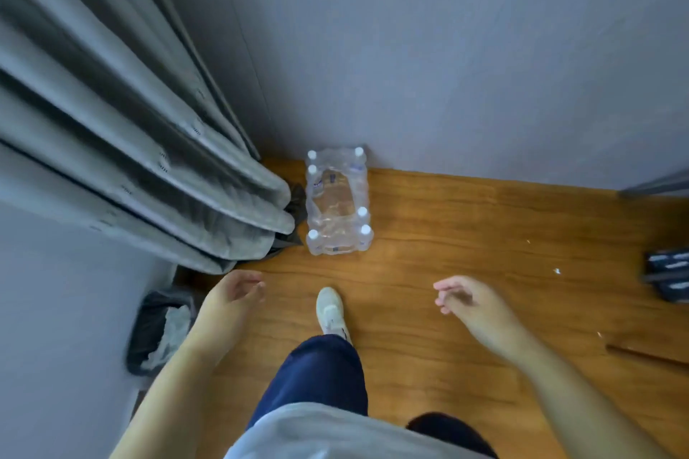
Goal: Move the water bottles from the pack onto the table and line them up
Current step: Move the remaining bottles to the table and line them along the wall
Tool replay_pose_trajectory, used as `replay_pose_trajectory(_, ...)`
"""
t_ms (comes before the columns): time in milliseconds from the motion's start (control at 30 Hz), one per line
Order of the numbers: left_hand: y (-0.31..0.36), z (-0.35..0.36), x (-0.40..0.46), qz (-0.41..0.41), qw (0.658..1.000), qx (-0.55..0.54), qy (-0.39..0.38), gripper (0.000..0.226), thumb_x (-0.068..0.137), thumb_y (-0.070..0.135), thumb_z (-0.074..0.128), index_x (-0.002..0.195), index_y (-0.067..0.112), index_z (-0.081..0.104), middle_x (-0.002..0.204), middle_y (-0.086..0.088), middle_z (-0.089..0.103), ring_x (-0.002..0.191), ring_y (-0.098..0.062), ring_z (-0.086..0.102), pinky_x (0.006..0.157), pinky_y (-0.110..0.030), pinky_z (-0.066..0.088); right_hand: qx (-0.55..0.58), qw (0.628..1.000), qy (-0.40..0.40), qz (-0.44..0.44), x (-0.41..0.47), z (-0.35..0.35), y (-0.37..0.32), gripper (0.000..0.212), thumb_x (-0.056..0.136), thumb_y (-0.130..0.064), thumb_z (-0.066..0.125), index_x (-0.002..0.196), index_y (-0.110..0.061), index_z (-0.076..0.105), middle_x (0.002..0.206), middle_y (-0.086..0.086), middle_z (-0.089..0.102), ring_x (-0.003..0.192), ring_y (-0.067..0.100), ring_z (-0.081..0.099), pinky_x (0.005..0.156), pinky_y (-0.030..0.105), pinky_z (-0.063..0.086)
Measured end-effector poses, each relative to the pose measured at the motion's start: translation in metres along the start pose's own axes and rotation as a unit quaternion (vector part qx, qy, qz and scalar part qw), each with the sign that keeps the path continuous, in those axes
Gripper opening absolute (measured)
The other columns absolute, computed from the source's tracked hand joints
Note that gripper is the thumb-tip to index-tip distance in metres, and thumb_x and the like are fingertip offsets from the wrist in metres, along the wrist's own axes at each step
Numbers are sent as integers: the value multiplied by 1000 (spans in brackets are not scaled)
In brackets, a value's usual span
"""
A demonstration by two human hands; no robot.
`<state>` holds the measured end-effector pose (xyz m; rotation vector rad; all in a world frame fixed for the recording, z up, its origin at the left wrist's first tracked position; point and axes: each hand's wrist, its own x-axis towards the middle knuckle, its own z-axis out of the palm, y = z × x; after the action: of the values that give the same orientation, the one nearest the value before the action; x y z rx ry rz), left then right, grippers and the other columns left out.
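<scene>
Room: wooden floor (466,235) fills the centre and right of the frame, meeting a grey wall (447,48) along the top.
Curtain: grey folds (130,145) hang down the left side, their hem touching the floor just left of the pack.
Pack: one torn plastic-wrapped pack (337,201) stands on the floor at frame centre, its far end against the wall.
Bottles: six white caps (365,229) show, three down each long side; the middle of the pack looks hollow.
Hands: two, both empty with fingers loosely curled; left hand (235,291) at lower left, right hand (462,298) at lower right, both apart from the pack.
Foot: one white shoe (331,309) between the hands.
Bin: one dark bin (160,332) at lower left.
Open room: bare floor lies right of the pack and between it and the hands.
</scene>
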<state>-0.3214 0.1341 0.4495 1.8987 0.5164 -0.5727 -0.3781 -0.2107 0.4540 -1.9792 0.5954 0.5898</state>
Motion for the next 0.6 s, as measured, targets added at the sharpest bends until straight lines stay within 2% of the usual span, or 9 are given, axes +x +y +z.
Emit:
replay_pose_trajectory(67, 25, -6, 48, 10, 999, 32, -14, 10, 90, 20, 63, 94, 30, 64, 96, -2, 72, 95, -22, 68, 93, -41, 50, -10, 1000, -19, 2, 45, 5, -30, 18, 95, -9, 52, 96, -23, 63, 88, -5, 68, 78, 7, 66, 65, 8, 45)
replay_pose_trajectory(167, 50, -8, 113, 19, 997, 70, -30, 10, 91, 27, 60, 98, 34, 60, 100, 3, 69, 96, -14, 65, 90, -36, 50, -8, 999, -36, -1, 112, 16, -66, 20, 95, -10, 53, 93, -27, 63, 87, -7, 68, 80, 9, 66, 73, 20, 45)
replay_pose_trajectory(300, 54, 7, 190, 40, 995, 81, -28, 10, 91, 30, 60, 101, 32, 60, 97, 5, 67, 93, -8, 63, 77, -24, 47, -4, 999, -54, -9, 207, 42, -91, 19, 93, -3, 53, 95, -18, 64, 84, -1, 67, 75, 14, 63, 68, 11, 48)
replay_pose_trajectory(400, 39, 30, 244, 34, 998, 57, -10, 12, 91, 26, 61, 103, 26, 62, 98, 5, 67, 94, -9, 63, 77, -23, 46, -24, 997, -58, -39, 290, 76, -84, 31, 91, -1, 55, 85, -30, 61, 77, -6, 66, 78, 17, 64, 79, 28, 50)
replay_pose_trajectory(500, 9, 54, 303, 31, 999, 24, 3, 10, 89, 19, 64, 99, 22, 64, 94, 0, 71, 91, -12, 67, 76, -23, 49, -62, 994, -53, -73, 379, 116, -67, 29, 91, -8, 57, 84, -36, 60, 83, -10, 65, 84, 16, 64, 81, 30, 50)
replay_pose_trajectory(600, -34, 77, 356, 52, 998, 7, 38, 8, 88, 13, 64, 91, 21, 64, 85, -2, 72, 84, -10, 68, 66, -16, 49, -94, 991, -25, -94, 466, 164, -43, 27, 90, -14, 59, 84, -40, 57, 87, -13, 63, 87, 16, 65, 81, 33, 53)
